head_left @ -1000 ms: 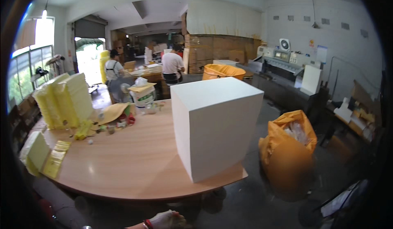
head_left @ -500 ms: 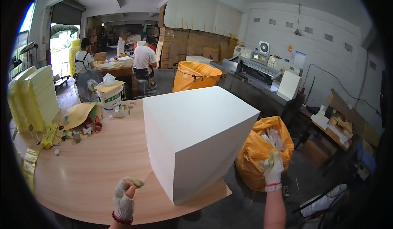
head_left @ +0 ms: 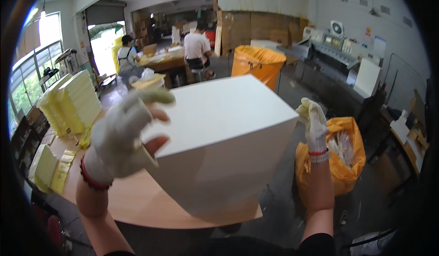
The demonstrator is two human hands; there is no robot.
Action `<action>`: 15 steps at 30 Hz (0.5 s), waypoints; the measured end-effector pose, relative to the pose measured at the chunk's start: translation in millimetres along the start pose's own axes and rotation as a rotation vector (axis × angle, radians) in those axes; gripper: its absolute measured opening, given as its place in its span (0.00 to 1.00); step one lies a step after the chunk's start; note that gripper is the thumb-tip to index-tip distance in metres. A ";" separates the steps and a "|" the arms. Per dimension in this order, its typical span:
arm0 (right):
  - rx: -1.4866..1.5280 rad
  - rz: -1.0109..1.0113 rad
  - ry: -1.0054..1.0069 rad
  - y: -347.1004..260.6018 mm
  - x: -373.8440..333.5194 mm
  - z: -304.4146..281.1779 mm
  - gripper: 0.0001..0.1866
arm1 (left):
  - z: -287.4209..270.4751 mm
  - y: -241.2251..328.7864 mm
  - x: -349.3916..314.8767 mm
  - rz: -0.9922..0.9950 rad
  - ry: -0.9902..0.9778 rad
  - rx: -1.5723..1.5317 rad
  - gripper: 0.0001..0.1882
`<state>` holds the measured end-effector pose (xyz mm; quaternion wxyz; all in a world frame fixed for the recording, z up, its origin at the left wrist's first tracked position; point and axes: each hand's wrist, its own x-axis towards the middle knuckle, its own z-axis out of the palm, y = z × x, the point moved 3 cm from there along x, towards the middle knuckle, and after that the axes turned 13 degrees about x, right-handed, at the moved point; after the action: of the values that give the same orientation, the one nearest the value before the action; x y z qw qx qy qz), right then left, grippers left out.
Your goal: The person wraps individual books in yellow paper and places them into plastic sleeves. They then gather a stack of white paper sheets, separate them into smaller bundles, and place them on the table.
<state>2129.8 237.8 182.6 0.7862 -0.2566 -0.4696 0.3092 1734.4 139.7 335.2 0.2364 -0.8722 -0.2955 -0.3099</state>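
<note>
A large white box (head_left: 228,107) stands in front of me on the wood-toned table (head_left: 151,201), with its smooth top face and near side showing. My left hand (head_left: 120,134), in a white glove that leaves some fingertips bare, is raised by the box's left top edge. Its thumb and fingers are spread apart, with nothing between them. By the box's right top corner is my right hand (head_left: 315,125), gloved too, its fingers stretched toward the corner. Whether either hand touches the box I cannot tell.
Yellow-edged foam stacks (head_left: 75,102) stand at the table's left. An orange bag (head_left: 304,176) of scraps sits on the floor at right; another orange bag (head_left: 256,66) stands behind the box. Two people (head_left: 196,45) work at a far table. A large machine (head_left: 329,54) lines the right wall.
Both hands have risen from low in the view to the upper part of the box, the left one coming much closer to view. The view has swung left, shifting the scene rightward.
</note>
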 end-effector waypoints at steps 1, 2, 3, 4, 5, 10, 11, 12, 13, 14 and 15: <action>0.040 0.101 0.046 23.4 -1.0 -14.6 0.18 | 4.4 -4.7 0.9 0.061 0.104 0.083 0.14; 0.085 0.201 0.100 57.8 -4.2 -35.8 0.18 | 13.6 -13.2 -6.8 -0.206 0.031 -0.095 0.16; 0.190 0.273 0.007 112.0 -5.4 -69.7 0.18 | 15.3 -18.3 -20.2 -0.321 0.095 -0.139 0.15; 0.263 0.467 0.070 158.5 -22.7 -84.3 0.18 | 21.5 -27.4 -34.5 -0.432 0.169 -0.189 0.15; 0.329 0.659 0.133 195.8 -46.7 -98.0 0.18 | 29.6 -36.8 -47.3 -0.539 0.128 -0.208 0.17; 0.254 1.147 0.010 293.8 -166.4 -99.6 0.18 | 51.8 -59.2 -115.0 -0.886 0.100 -0.709 0.24; 0.236 1.181 -0.002 301.2 -178.8 -97.4 0.18 | 53.6 -57.9 -128.0 -0.952 0.063 -0.733 0.25; 0.224 1.199 -0.005 303.8 -184.9 -96.3 0.18 | 53.5 -56.3 -144.0 -1.025 0.020 -0.753 0.26; 0.214 1.202 -0.018 305.4 -183.7 -95.5 0.18 | 51.5 -65.5 -170.8 -1.047 -0.046 -0.730 0.27; 0.194 1.201 -0.017 302.7 -183.0 -99.8 0.18 | 52.0 -62.6 -178.2 -1.072 -0.051 -0.735 0.27; 0.182 1.201 -0.014 303.3 -183.2 -99.2 0.18 | 49.0 -59.1 -182.1 -1.097 -0.057 -0.740 0.27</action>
<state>2077.1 298.7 -176.4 0.4900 -0.4064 -0.2192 0.7394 1599.6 143.8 190.8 -0.2788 -0.6268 -0.5770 -0.4433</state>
